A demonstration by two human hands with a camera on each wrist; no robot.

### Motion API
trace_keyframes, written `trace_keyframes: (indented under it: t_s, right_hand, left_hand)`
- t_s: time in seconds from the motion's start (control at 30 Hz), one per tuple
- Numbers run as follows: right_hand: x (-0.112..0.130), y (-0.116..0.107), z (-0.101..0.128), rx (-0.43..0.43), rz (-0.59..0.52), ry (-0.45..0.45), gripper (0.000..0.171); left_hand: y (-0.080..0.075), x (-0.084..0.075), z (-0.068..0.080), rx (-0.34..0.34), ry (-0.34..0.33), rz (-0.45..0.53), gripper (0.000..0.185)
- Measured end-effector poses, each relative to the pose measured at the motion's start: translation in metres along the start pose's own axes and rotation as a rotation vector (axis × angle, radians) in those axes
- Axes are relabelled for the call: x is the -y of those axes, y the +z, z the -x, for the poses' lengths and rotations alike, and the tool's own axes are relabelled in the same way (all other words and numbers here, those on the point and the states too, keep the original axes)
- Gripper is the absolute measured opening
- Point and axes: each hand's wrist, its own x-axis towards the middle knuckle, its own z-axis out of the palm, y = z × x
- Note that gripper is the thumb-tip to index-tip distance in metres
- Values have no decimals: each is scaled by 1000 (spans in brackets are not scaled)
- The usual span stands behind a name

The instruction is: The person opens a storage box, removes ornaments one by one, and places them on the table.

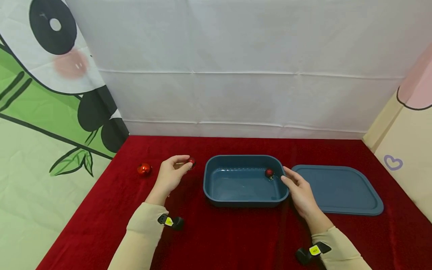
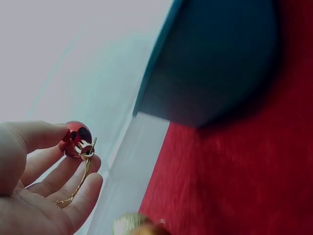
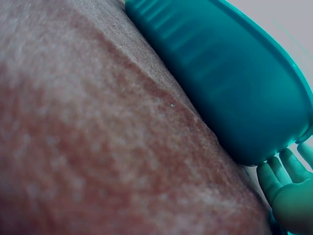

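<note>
A: L to R, pls. What's seen at the far left?

B: A loose red bauble (image 1: 144, 169) is seen on the red cloth (image 1: 236, 240), at approx 9 o'clock of the left hand (image 1: 170, 176), near but apart from it.

A: And the left hand itself?

B: A small red bauble (image 1: 191, 162) is pinched between thumb and fingertips (image 2: 73, 171), at the hand's 1 o'clock. In the left wrist view its gold cap and cord are seen draped over the fingers. It's held just beside the blue container (image 1: 216, 197), at the container's 10 o'clock, outside the rim.

A: Inside the container?

B: Another red bauble (image 1: 269, 173) is seen w/in it, close to the right wall, approx 2 o'clock from the container's centre.

A: Right hand?

B: The right hand (image 1: 301, 193) is laid at the container's right rim, fingers relaxed and lightly bent, nothing gripped. The inner bauble lies at its 10 o'clock, just beside the fingertips; contact can't be told.

A: Further right?

B: A blue lid (image 1: 337, 189) is laid flat on the cloth, at 3 o'clock of the container, just beside the right hand.
</note>
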Motion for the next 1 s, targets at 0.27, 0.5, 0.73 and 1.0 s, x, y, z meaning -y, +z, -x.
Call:
trace_keyframes:
  t_s: [0.27, 0.5, 0.73, 1.0]
  right_hand:
    - [-1, 1, -2, -1, -6, -9, 62]
    - [-2, 1, -2, 2, -10, -15, 62]
    - [-3, 1, -2, 0, -33, -33, 62]
    - [-3, 1, -1, -6, -28, -13, 62]
  left_hand:
    - [-23, 14, 3, -61, -24, -49, 39]
    - [-42, 24, 2, -88, -58, -77, 45]
    - [-53, 40, -1, -120, -86, -107, 46]
    - [-61, 55, -4, -140, -155, -141, 44]
